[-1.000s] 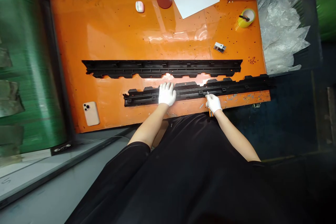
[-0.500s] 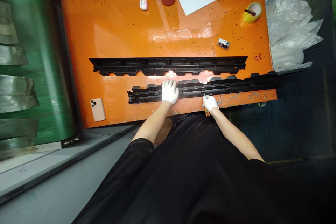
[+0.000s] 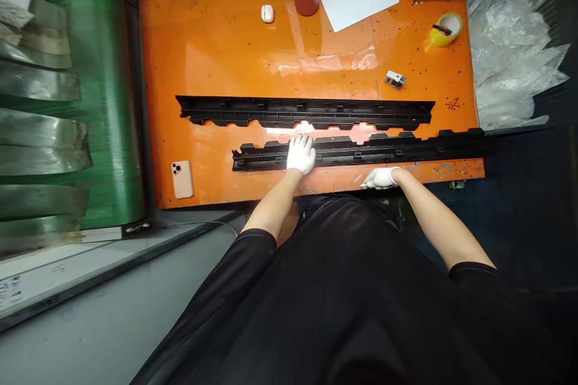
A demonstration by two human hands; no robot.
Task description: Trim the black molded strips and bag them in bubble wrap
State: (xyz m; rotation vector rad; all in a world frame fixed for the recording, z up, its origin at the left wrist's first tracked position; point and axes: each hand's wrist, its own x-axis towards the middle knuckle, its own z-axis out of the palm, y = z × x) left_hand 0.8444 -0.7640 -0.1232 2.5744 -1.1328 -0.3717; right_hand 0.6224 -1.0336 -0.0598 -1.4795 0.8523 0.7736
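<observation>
Taking the left hand (image 3: pixel 301 155) as the dial's centre and twelve as away from the body, start between nine and ten o'clock with a rounded green object (image 3: pixel 106 90), beside the orange desk (image 3: pixel 217 42). Just short of nine, find a pale phone (image 3: pixel 182 179), laid camera side up near the desk's front edge. Toward twelve, see the far black strip (image 3: pixel 316 114), stretched lengthwise across the desk. Just nearer, note the near black strip (image 3: pixel 343 153), set almost parallel and extending to three o'clock, as far as the desk's right edge. Between eleven and twelve, spot a small mouse (image 3: pixel 267 14).

At the centre, see the left hand gloved in white, laid flat and palm down across the near black strip, fingers slightly parted and aimed at twelve, forearm slanting in from seven. Slightly past three, find the right hand (image 3: pixel 380 178), also gloved, low at the desk's front edge, just beside the near black strip but apart from it; fingers curled toward nine, forearm angled in from four. Too small to tell whether pinching anything. At two, note yellow tape (image 3: pixel 438 40).
</observation>
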